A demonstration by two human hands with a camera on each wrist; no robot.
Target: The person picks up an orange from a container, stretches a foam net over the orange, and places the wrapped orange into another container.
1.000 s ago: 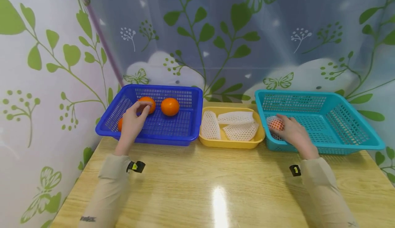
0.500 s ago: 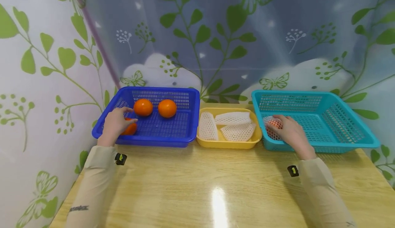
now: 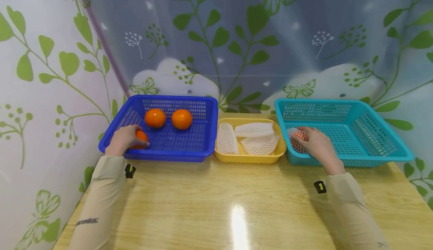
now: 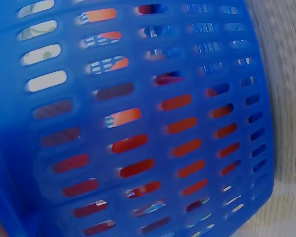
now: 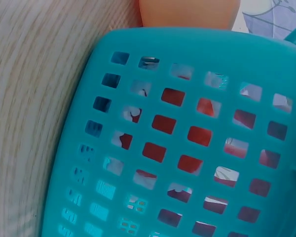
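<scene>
In the head view my left hand (image 3: 122, 139) reaches over the near left corner of the blue basket (image 3: 172, 156), thumb and fingers round an orange (image 3: 141, 138). Two more oranges (image 3: 182, 119) lie behind it in the same basket. At the right, my right hand (image 3: 318, 144) holds an orange in a white foam net (image 3: 299, 140) at the left end of the teal basket (image 3: 368, 159). Both wrist views mostly show basket walls from outside; orange skin (image 4: 184, 126) shows through the blue slots and a netted orange (image 5: 200, 136) through the teal ones.
Between the baskets stands a yellow tray (image 3: 250, 159) with three white foam nets (image 3: 260, 144) in it. All stand along the back of a wooden table (image 3: 189, 201), against a leaf-patterned curtain (image 3: 196, 54).
My left hand has moved left and nearer, from beside the rear oranges to the front-left orange, and its fingers have closed round it. The right hand stays at the netted orange.
</scene>
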